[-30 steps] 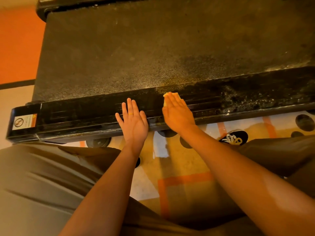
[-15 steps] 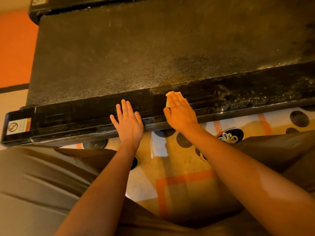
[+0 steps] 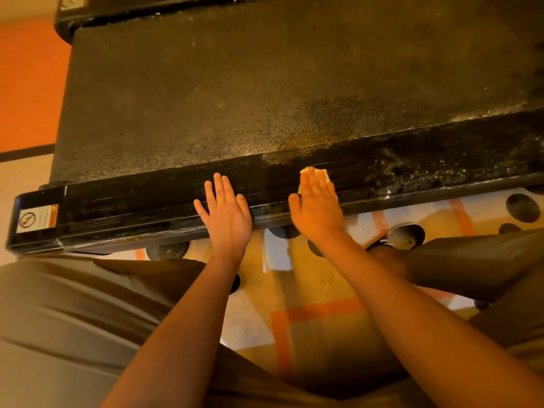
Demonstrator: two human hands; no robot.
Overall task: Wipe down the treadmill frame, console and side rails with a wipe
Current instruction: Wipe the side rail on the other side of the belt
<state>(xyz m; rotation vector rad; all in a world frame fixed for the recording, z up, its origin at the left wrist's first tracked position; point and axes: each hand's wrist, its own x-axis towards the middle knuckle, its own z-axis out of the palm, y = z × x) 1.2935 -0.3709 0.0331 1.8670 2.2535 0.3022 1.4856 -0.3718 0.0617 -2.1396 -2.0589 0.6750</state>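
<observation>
pale wipe (paper, perhaps) under right hand

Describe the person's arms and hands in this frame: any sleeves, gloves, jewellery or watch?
The left forearm and right forearm are bare, with no sleeve in view. The left hand and right hand are ungloved. A thin yellow ring sits on one finger of the left hand. No watch or bracelet shows at either wrist.

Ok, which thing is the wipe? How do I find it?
Find the big black treadmill, then its shiny side rail nearest you. The wipe is the pale scrap peeking from under the right hand pressed flat there; the left hand covers only bare rail.
</observation>
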